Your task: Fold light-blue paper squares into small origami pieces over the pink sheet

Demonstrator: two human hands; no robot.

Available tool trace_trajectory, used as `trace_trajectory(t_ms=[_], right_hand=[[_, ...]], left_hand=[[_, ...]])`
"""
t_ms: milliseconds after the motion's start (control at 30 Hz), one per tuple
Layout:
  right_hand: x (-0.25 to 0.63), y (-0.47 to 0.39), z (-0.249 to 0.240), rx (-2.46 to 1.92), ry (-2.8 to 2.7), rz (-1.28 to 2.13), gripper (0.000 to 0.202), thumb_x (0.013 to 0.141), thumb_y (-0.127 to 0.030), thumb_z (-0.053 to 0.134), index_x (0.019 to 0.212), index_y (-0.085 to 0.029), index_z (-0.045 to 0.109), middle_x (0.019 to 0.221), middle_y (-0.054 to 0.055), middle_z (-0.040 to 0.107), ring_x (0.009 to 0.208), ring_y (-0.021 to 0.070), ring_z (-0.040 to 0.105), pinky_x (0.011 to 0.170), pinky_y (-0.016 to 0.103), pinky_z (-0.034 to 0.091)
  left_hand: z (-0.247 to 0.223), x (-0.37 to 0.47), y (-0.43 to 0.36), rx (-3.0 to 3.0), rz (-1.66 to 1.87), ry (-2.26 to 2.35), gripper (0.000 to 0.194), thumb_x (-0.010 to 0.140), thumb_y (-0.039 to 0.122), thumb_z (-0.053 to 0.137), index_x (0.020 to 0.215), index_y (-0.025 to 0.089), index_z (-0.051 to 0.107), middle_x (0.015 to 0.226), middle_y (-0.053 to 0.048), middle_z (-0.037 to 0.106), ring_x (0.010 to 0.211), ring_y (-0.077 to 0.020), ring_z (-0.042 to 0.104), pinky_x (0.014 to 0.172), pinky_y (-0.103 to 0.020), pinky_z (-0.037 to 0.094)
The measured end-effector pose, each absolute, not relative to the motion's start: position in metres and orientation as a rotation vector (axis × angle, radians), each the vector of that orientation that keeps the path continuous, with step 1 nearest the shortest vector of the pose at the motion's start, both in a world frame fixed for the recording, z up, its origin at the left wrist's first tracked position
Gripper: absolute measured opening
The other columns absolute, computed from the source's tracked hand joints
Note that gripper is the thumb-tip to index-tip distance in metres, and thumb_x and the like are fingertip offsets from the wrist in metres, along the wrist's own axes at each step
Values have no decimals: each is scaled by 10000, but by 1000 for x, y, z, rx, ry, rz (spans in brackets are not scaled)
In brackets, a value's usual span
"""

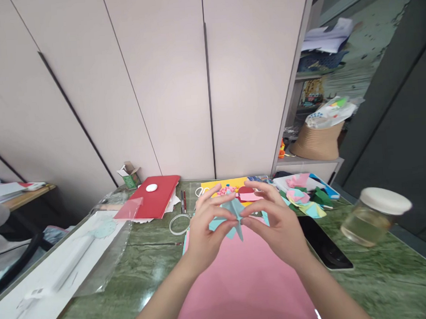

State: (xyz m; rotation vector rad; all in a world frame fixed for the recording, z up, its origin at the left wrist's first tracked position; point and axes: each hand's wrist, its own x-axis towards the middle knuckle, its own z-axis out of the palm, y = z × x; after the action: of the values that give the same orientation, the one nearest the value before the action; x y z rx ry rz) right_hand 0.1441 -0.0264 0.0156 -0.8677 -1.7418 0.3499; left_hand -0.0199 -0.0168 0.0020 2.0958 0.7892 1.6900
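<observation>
Between my two hands is a light blue folded paper (234,207), held up over a large pink sheet (243,283). Its folds spread outward, with one point hanging downward. My left hand (211,218) pinches it from the left between thumb and fingers. From the right, my right hand (271,216) pinches it the same way, the two thumbs almost meeting at its middle. Behind the hands lie a yellow sheet (208,184) and small pink pieces (225,191), partly covered by my fingers.
A black phone (324,244) and a lidded jar of liquid (372,219) stand right. Folded coloured papers (305,197) lie behind them. Left are a tape roll (180,224), pens (183,201), a red folder (157,197) and a white device (74,261) in plastic. Cabinet doors (164,85) close off the back.
</observation>
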Motion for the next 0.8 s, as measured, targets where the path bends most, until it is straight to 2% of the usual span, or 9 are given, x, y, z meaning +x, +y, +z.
trace_trajectory(t_ms=[200,333,467,800], right_hand=[[146,-30,21,-742,-1809,-173,163,723,-95,630,786,-243,659,1068,59,565,1033,245,489,882,448,387],[144,-30,20,-665,-1810,-342,213,702,-53,641,802,-240,661,986,60,599,968,236,510,824,415,435],[144,-28,20,-635,-1803,-352,199,713,-57,641,806,-232,659,865,55,611,858,209,539,752,378,460],[150,-29,17,-633,-1758,-222,199,715,-49,638,796,-229,656,828,48,591,808,195,533,707,366,441]], left_hand=[[5,-26,-13,2266,1611,767,90,749,134,618,769,221,607,945,-45,658,1146,-238,458,951,-436,347],[6,-25,-13,2251,1562,733,90,750,127,617,768,215,609,877,-37,655,1059,-216,512,927,-409,368],[5,-24,-14,2123,1591,753,68,743,141,627,734,208,620,885,-45,639,1037,-214,516,900,-389,390],[4,-22,-17,1840,1661,715,52,702,181,673,664,207,647,828,-44,601,997,-218,513,881,-364,393]])
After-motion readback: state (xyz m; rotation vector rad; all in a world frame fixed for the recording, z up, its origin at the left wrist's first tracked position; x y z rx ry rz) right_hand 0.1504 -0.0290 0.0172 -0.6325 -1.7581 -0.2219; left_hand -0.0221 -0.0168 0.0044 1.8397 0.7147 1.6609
